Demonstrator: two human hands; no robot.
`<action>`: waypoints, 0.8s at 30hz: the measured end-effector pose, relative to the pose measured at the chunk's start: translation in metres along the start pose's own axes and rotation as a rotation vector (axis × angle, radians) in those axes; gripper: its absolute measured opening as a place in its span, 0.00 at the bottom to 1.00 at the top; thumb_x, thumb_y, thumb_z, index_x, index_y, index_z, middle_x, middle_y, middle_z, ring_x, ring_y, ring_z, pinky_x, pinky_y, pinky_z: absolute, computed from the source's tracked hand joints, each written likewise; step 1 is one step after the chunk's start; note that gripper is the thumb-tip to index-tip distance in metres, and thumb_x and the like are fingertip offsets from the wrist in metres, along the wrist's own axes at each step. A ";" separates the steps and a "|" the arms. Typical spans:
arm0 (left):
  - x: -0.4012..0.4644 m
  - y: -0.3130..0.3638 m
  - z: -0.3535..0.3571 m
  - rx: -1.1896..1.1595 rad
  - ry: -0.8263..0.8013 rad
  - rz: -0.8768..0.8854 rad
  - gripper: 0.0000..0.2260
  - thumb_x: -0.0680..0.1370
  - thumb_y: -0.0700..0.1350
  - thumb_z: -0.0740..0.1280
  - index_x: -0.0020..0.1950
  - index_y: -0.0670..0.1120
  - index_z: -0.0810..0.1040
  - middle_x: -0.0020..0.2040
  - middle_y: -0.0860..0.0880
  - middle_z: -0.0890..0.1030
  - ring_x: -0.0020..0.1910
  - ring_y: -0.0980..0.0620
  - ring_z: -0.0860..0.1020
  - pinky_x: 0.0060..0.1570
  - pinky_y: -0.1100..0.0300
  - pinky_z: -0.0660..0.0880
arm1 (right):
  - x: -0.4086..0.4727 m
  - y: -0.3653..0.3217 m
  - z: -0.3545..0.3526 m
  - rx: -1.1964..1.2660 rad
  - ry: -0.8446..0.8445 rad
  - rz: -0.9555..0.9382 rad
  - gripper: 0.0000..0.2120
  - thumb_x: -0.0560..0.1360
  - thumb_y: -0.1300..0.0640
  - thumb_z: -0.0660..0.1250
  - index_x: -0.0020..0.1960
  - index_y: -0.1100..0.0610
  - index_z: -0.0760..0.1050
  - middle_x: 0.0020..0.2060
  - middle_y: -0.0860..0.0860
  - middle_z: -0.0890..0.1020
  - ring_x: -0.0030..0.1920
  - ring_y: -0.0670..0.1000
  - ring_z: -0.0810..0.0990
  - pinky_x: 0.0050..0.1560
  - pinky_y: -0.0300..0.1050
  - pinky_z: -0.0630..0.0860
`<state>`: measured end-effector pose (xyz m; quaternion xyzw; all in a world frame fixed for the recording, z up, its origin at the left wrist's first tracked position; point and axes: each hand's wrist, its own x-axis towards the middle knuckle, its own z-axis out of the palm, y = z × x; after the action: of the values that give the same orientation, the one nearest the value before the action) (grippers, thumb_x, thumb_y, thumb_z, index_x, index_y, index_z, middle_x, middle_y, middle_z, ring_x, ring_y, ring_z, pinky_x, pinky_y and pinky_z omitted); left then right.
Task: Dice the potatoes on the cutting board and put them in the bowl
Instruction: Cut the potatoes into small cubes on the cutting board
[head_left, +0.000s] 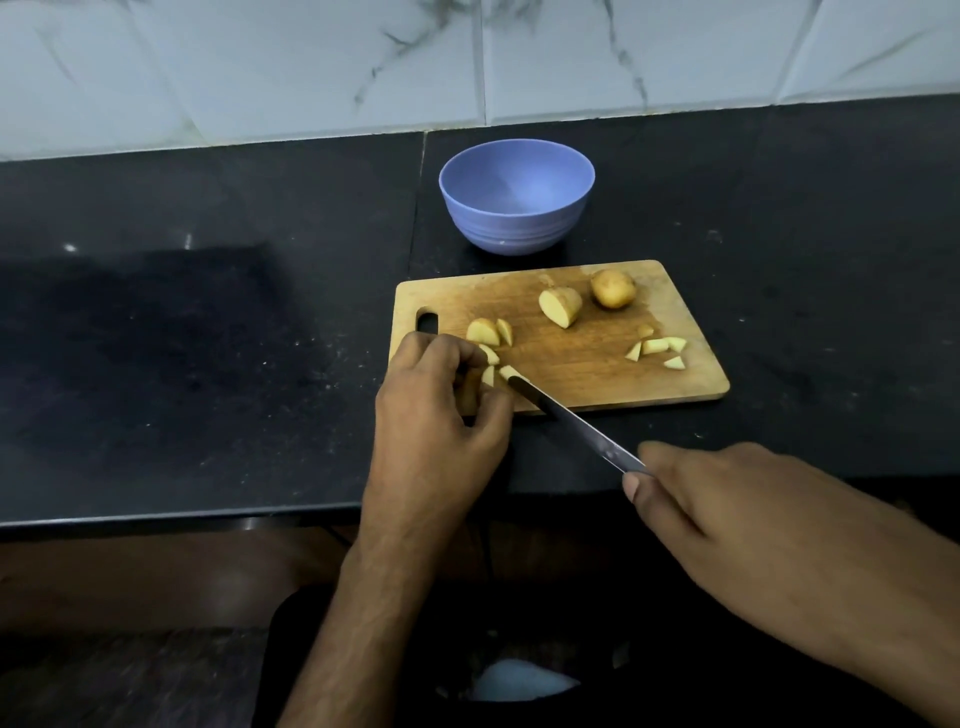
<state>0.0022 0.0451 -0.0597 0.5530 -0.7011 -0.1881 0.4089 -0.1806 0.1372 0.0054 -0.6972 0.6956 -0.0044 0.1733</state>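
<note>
- head cam: our left hand (441, 410) pinches potato pieces (488, 358) at the cutting board (571, 364) near-left corner
- right hand (737, 519) clamped on knife (571, 423), tip on a piece
- half potato (561, 306) + whole potato (613, 289) at board's back, diced bits (657, 349) on right
- blue bowl (517, 197) just behind board, nothing in it yet

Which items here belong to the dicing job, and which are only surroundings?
Job: cutting board, whole potato, half potato, cut pieces, knife, bowl, left hand, right hand.
Surroundings: black counter, tiled wall.
</note>
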 end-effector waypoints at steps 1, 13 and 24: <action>0.000 0.000 0.001 -0.005 0.008 0.001 0.08 0.74 0.46 0.72 0.51 0.49 0.80 0.49 0.55 0.75 0.46 0.57 0.76 0.45 0.65 0.74 | 0.000 0.000 0.000 -0.001 0.018 0.000 0.16 0.81 0.39 0.46 0.41 0.45 0.63 0.33 0.47 0.76 0.32 0.44 0.76 0.34 0.40 0.72; -0.001 -0.007 0.001 0.001 -0.006 0.009 0.07 0.74 0.42 0.71 0.51 0.49 0.82 0.51 0.55 0.75 0.50 0.57 0.76 0.49 0.61 0.76 | 0.000 0.009 -0.006 -0.040 0.039 0.060 0.16 0.81 0.39 0.45 0.41 0.46 0.63 0.33 0.47 0.76 0.34 0.44 0.76 0.39 0.41 0.75; -0.001 -0.001 0.006 0.132 -0.087 0.124 0.11 0.77 0.51 0.69 0.60 0.55 0.78 0.53 0.57 0.73 0.54 0.56 0.73 0.55 0.55 0.73 | -0.006 0.011 -0.007 -0.074 0.053 0.074 0.17 0.80 0.39 0.44 0.42 0.47 0.62 0.33 0.47 0.76 0.35 0.44 0.76 0.37 0.39 0.74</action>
<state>-0.0018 0.0444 -0.0644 0.5257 -0.7620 -0.1398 0.3514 -0.1932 0.1422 0.0104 -0.6766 0.7249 0.0092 0.1291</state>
